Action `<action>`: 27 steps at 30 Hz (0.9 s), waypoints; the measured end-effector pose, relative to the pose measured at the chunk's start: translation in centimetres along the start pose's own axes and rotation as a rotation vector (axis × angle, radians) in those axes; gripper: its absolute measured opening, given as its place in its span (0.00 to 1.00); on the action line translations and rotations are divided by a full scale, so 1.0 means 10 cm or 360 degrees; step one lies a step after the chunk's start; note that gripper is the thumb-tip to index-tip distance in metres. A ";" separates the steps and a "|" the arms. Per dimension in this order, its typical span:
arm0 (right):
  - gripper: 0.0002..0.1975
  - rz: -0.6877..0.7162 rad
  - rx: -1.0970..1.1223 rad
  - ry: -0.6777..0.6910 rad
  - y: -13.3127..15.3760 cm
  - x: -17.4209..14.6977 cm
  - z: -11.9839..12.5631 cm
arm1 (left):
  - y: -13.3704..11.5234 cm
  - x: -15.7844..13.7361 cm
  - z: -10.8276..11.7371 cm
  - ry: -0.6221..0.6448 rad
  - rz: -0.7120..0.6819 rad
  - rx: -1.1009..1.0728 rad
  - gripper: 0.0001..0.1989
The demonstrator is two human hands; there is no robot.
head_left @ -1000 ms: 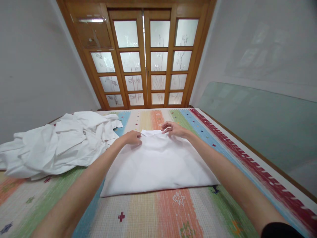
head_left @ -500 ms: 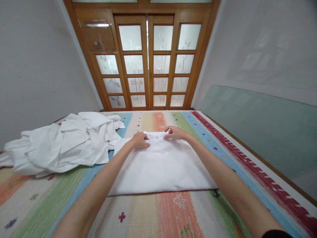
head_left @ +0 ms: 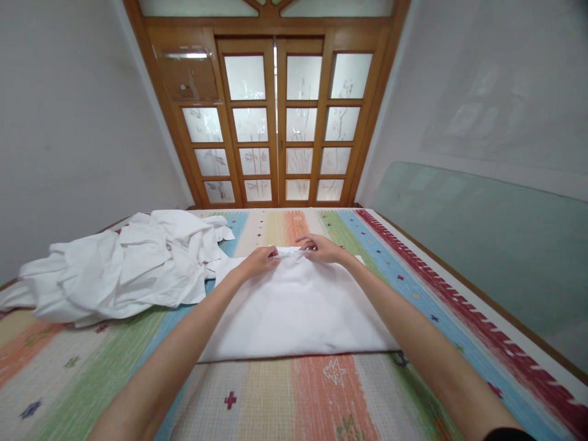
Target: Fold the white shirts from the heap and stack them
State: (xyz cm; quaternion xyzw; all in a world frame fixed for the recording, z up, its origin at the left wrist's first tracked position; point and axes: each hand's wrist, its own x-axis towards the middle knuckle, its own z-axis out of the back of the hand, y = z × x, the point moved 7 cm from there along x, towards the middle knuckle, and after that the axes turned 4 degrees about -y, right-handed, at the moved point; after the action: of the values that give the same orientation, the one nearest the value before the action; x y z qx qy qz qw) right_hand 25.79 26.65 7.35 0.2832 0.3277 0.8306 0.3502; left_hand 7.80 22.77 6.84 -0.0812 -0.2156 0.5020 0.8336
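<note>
A white shirt (head_left: 298,312) lies spread flat in front of me, its straight lower edge towards me and its collar end away. My left hand (head_left: 261,262) pinches the fabric at the left of the neckline. On the other side of the neckline, my right hand (head_left: 320,248) grips the cloth between thumb and fingers, the index finger partly raised. Between the two hands the collar fabric is drawn slightly up. The fingertips are small in view, and the exact folds they hold are partly hidden.
A heap of crumpled white clothes (head_left: 124,263) lies on the left, touching the shirt's sleeve side. Beneath everything is a striped, patterned cloth (head_left: 257,398). A pale green panel (head_left: 482,245) stands along the right wall. Wooden glazed doors (head_left: 278,122) close off the far end.
Both hands stay at the neckline. The left fingers have closed more on the collar, and the right hand has shifted slightly left. The collar cloth between them looks more gathered. The view has tilted up slightly.
</note>
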 end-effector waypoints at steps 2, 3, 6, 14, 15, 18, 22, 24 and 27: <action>0.25 0.0013 -0.0054 -0.0045 -0.01 0.02 0.02 | -0.01 0.00 0.03 0.0012 -0.0043 0.0016 0.09; 0.24 0.0030 -0.0091 -0.0061 -0.01 0.04 0.02 | -0.02 0.01 0.04 0.0019 -0.0065 0.0047 0.10; 0.21 0.0080 -0.0224 -0.0060 0.00 0.10 0.02 | -0.03 0.06 0.09 0.0064 -0.0084 0.0249 0.11; 0.20 0.0136 -0.0550 -0.0124 -0.05 0.31 0.00 | 0.17 0.25 0.11 0.0119 0.0095 0.0573 0.11; 0.20 0.0106 -0.0584 -0.0122 -0.08 0.33 -0.02 | 0.21 0.26 0.08 0.0126 0.0117 0.0591 0.11; 0.21 0.0004 -0.0713 -0.0093 -0.18 0.33 -0.07 | 0.30 0.26 -0.05 0.0156 0.0180 0.0641 0.11; 0.21 -0.0054 -0.0907 -0.0150 -0.23 0.22 -0.05 | 0.37 0.18 -0.16 0.0170 0.0248 0.0692 0.15; 0.21 -0.0086 -0.0979 -0.0195 -0.26 0.14 -0.01 | 0.40 0.12 -0.15 0.0156 0.0289 0.0728 0.19; 0.21 -0.0229 -0.1093 -0.0197 -0.37 0.00 0.09 | 0.48 0.03 -0.07 0.0144 0.0364 0.0783 0.24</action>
State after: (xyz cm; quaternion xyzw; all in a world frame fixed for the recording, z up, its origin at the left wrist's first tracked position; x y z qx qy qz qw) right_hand 27.84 28.97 5.13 0.1750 0.0267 0.8468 0.5016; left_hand 4.37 25.41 4.57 0.0775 -0.0391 0.6260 0.7750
